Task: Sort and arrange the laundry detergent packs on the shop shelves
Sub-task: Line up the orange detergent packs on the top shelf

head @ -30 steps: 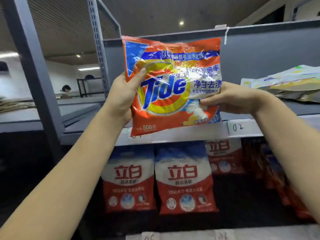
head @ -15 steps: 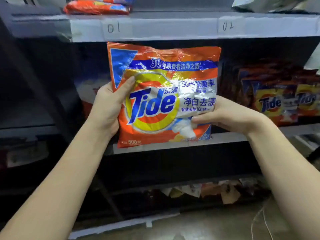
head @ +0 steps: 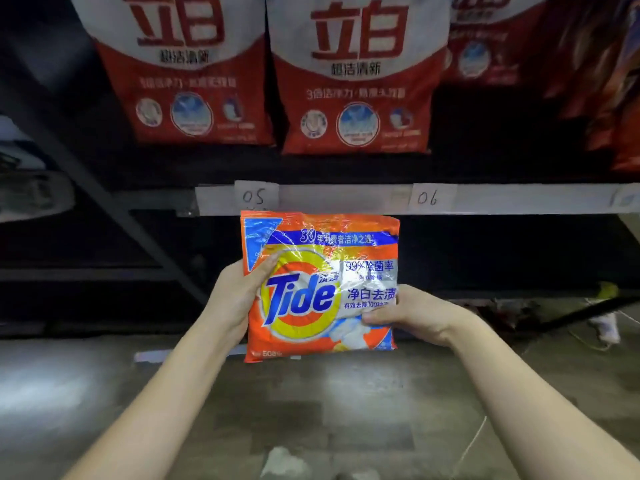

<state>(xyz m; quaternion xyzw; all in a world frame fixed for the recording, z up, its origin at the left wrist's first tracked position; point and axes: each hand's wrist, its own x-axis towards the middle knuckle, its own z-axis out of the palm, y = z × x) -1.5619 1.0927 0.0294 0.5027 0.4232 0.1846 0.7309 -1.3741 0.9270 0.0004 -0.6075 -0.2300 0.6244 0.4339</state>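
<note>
An orange Tide detergent pack (head: 311, 271) is held upright in front of the lowest dark shelf bay. My left hand (head: 235, 292) grips its left edge with the thumb across the front. On the right, my right hand (head: 412, 311) pinches the pack's lower right side. Just above the pack's top edge runs the shelf rail (head: 346, 199) with paper labels 05 (head: 254, 196) and 06 (head: 427, 198). Red-and-white detergent bags (head: 356, 74) stand on that shelf.
A slanted metal brace (head: 114, 209) crosses at the left of the shelving. More red-orange packs (head: 613, 81) stand at the far right. Concrete floor (head: 311, 410) lies below, with debris and a cable (head: 602, 327) at the right under the shelf.
The view and both hands have dropped from the 01/02 shelf level down to the 05/06 rail. The Tide pack stays held in both hands and now sits near floor level.
</note>
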